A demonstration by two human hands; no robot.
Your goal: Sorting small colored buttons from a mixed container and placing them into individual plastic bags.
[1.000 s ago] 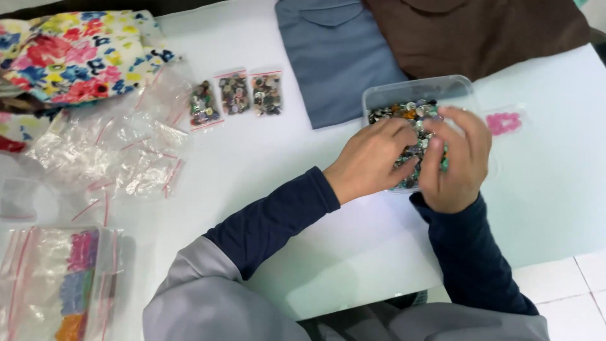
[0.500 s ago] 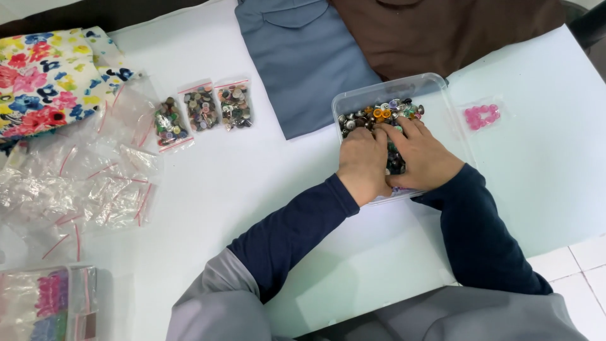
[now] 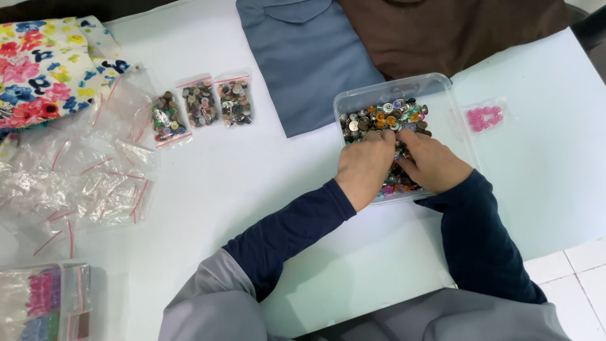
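Both hands have slid closer together since a moment ago, now knuckle to knuckle in the clear plastic tub point(image 3: 442, 88). Left hand point(image 3: 365, 167) and right hand point(image 3: 432, 163) are curled, fingertips buried in the mixed buttons point(image 3: 385, 119), so can't tell if either has actually pinched one. Just past the right hand sits a small bag of pink buttons point(image 3: 483, 117). Well off beyond the left hand, 3 filled button bags point(image 3: 202, 106) and a heap of empty zip bags point(image 3: 95, 183).
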